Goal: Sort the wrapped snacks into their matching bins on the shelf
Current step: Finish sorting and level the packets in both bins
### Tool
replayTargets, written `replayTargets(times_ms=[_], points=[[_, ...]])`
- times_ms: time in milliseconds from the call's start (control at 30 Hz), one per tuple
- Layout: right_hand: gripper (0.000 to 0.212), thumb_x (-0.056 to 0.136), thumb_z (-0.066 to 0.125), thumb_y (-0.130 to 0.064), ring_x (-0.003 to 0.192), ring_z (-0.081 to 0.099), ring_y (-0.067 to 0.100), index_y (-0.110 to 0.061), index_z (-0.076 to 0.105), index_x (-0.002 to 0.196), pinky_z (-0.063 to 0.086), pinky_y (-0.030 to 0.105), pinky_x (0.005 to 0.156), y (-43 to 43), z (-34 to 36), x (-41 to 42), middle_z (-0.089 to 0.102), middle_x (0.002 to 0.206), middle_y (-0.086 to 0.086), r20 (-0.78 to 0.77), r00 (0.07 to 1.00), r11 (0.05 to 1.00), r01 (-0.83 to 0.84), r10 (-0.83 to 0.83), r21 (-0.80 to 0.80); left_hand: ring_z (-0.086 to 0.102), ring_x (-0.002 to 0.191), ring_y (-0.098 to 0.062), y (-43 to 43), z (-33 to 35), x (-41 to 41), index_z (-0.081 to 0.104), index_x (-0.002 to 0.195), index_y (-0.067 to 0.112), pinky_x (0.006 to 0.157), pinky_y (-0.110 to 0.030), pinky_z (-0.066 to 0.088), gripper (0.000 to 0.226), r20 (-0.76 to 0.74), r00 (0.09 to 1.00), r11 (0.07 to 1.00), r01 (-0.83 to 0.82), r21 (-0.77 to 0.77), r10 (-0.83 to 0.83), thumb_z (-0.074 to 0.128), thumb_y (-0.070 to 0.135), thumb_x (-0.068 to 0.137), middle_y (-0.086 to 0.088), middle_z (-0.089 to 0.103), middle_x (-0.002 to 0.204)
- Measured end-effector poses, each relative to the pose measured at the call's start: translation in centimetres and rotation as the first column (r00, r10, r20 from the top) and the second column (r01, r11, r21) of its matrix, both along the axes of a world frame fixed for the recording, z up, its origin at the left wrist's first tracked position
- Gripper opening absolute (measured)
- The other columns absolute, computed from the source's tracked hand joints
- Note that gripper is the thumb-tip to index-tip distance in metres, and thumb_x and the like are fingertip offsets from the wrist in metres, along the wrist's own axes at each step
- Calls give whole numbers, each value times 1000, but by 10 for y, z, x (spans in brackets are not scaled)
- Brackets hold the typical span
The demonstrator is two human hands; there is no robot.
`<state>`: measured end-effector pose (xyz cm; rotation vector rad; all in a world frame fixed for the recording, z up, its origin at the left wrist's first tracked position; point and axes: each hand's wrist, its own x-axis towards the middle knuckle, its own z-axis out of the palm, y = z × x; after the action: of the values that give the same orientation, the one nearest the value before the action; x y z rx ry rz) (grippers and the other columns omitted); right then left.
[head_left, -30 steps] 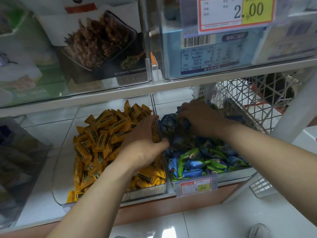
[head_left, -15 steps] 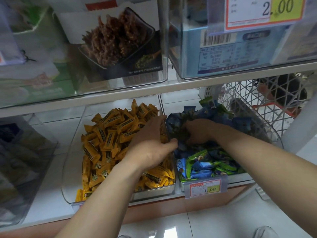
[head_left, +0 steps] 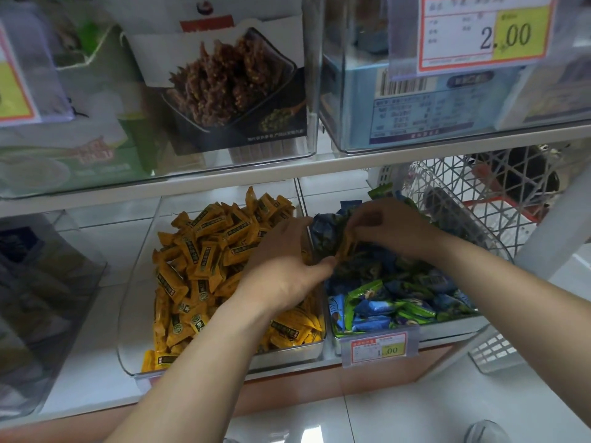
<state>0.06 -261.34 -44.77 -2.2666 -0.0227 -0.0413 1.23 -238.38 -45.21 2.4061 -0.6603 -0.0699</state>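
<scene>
Two clear bins stand side by side on the lower shelf. The left bin (head_left: 134, 321) is piled with yellow wrapped snacks (head_left: 198, 257). The right bin (head_left: 447, 334) holds blue and green wrapped snacks (head_left: 393, 302). My right hand (head_left: 390, 225) hovers over the back of the right bin and pinches a yellow wrapped snack (head_left: 347, 246) lifted out of the blue pile. My left hand (head_left: 284, 266) rests over the wall between the two bins, its thumb touching the lower end of that yellow snack; its fingers are curled over the yellow pile.
A price tag reading 1.00 (head_left: 379, 348) hangs on the right bin's front. A white lattice basket (head_left: 463, 199) stands at the right end of the shelf. The upper shelf (head_left: 224, 180) carries clear boxes of packaged goods close above my hands. Another clear bin (head_left: 48, 298) stands at left.
My right hand has risen from the blue pile with a yellow snack pinched in it. My left thumb now meets that snack. The camera has shifted slightly left and down.
</scene>
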Motion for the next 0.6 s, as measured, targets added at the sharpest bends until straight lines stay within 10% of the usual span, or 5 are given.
replayTargets(times_ms=[267, 400, 500, 600], points=[[13, 88, 71, -7, 82, 74, 17, -17, 77, 84, 55, 20, 72, 28, 30, -6, 77, 85, 6, 103, 991, 809, -128, 84, 574, 60, 101, -11, -9, 17, -5, 62, 119, 26, 88, -28, 49, 31, 250, 964, 943, 0, -332, 88, 61, 38, 90, 11, 64, 109], [20, 94, 62, -31, 73, 68, 4, -21, 75, 84, 46, 13, 62, 14, 2, 15, 74, 80, -6, 96, 992, 996, 73, -77, 50, 63, 101, -18, 12, 15, 10, 65, 116, 30, 78, -29, 48, 25, 207, 940, 960, -251, -124, 273, 60, 38, 92, 6, 68, 108], [23, 99, 53, -33, 96, 64, 18, -22, 72, 103, 52, 30, 82, 5, -25, 30, 70, 107, 1, -140, 988, 899, -119, 66, -421, 53, 115, -21, 19, 13, 9, 62, 123, 28, 91, -32, 42, 34, 300, 912, 957, -290, -6, 279, 60, 41, 91, 1, 63, 122], [29, 97, 54, -31, 110, 62, 23, -24, 68, 122, 51, 35, 93, 2, -36, 39, 66, 125, 5, -180, 983, 813, -132, 35, -567, 48, 117, -16, 13, 13, -1, 60, 123, 34, 87, -25, 36, 39, 311, 934, 984, -163, -68, 176, 61, 49, 87, 5, 59, 127]])
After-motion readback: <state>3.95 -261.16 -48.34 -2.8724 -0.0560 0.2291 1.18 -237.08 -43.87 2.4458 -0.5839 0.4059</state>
